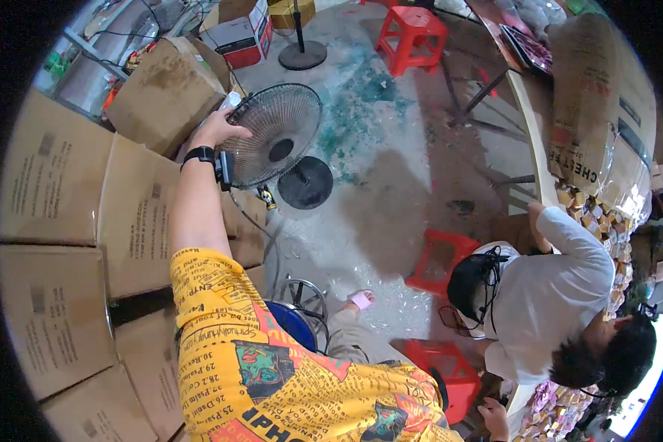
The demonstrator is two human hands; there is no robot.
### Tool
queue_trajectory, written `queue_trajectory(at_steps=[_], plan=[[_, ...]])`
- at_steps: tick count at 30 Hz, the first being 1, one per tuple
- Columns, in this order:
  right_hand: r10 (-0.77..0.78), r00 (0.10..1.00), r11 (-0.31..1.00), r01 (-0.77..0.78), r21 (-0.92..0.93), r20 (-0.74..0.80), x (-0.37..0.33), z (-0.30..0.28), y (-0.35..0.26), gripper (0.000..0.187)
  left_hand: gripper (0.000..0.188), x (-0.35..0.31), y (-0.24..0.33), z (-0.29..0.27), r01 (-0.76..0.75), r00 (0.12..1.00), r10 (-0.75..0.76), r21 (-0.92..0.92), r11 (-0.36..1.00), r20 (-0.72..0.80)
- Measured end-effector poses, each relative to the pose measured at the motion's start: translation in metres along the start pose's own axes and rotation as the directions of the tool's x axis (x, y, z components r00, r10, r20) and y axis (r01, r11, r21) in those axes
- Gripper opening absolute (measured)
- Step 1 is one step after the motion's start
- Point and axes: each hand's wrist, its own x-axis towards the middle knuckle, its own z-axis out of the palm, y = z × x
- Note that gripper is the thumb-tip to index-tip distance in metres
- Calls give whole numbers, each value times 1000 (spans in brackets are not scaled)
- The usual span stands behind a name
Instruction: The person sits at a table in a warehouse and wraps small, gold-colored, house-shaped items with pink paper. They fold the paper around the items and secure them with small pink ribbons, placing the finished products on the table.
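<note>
At the upper left, my left arm reaches out to a black pedestal fan [276,136] with a round wire cage and a round black base. My left hand [217,129], with a dark watch on its wrist, is closed on the cage's rim, the thumb lying over the wires. A small white object [233,99] shows just past the fingers; its kind is unclear. My right hand [495,420] is at the lower right, beside the worktable's edge [521,398]. Its fingers are partly visible and apart, and nothing shows in them.
Cardboard boxes [51,317] are stacked along the left. A blue-seated stool [291,324] stands beside me. Red plastic stools [442,261] are at the right, near two people [545,272] at a table holding many small pieces. Behind the fan is another black stand base [302,55].
</note>
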Motion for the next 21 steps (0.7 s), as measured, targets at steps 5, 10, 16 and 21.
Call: queue_trajectory(at_steps=[5,10,16,21], plan=[[453,880,742,-462,486,144,9,-8,-27,42,76,24,-8,-15,22,994,-19,-24,999,111],[428,899,806,-425,411,90,6,-11,-30,41,72,43,-16,-26,35,975,-20,-62,998,222],[544,817,707,-570,419,192,21,-47,-118,37,86,48,-31,-3,-106,994,107,-63,992,25],[457,853,655,-515,553,253,36,-17,-62,35,75,1,-5,20,-115,871,232,278,954,-433]])
